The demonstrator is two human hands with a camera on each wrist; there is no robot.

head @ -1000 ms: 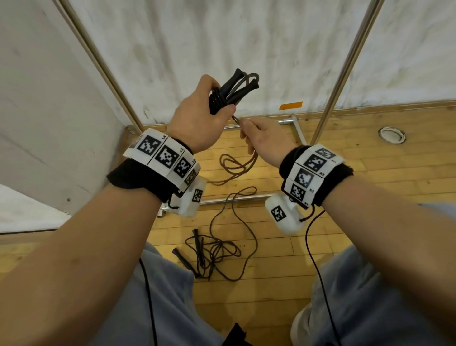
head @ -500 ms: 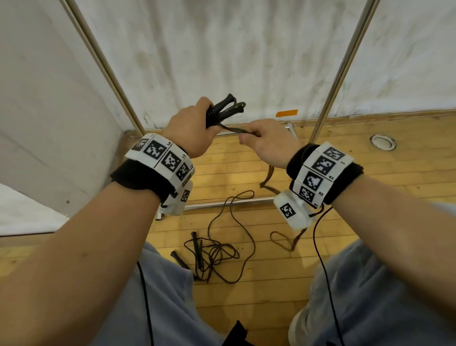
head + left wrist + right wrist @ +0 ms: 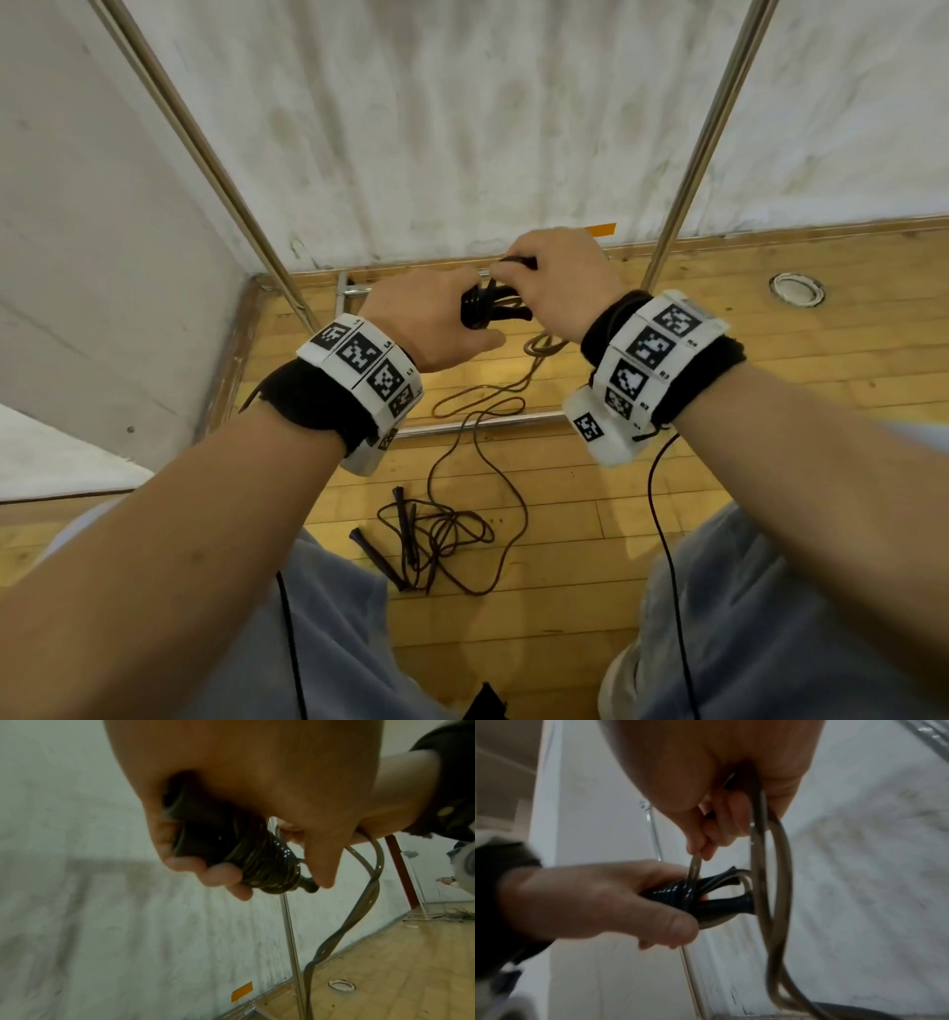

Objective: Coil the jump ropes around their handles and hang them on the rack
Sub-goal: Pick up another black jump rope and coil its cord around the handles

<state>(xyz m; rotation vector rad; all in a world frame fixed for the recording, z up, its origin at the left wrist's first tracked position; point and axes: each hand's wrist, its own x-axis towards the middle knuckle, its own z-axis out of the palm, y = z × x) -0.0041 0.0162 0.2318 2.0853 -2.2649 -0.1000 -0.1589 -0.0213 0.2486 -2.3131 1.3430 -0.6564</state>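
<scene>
While the left hand [image 3: 429, 321] curls round a pair of black handles [image 3: 713, 902], its fingers and thumb clamped on the part already wound with turns of rope, the right hand [image 3: 562, 280] sits just above and beyond that grip, pinching the rope [image 3: 770, 882] between thumb and fingertips. The handles lie roughly level, their free ends poking out past the left thumb toward the right hand — in the right wrist view the two tips splay apart, with a strand passing between them. From the pinch a short length drops to the coil [image 3: 264, 862], which sits tight against the left fingers; the rest of the rope loops under the right hand and hangs in a twisted double strand toward the wooden floor [image 3: 770, 370], below both hands.

Further down, well below the grip and between the person's knees, a second jump rope [image 3: 436, 534] lies in a loose tangle on the boards, its two dark handles side by side at the left of the heap. Behind the hands stand the metal uprights of the rack [image 3: 703, 139] — one to each side of the grip — against a white wall, where an orange tape mark [image 3: 241, 992] sits just beyond the right hand.
</scene>
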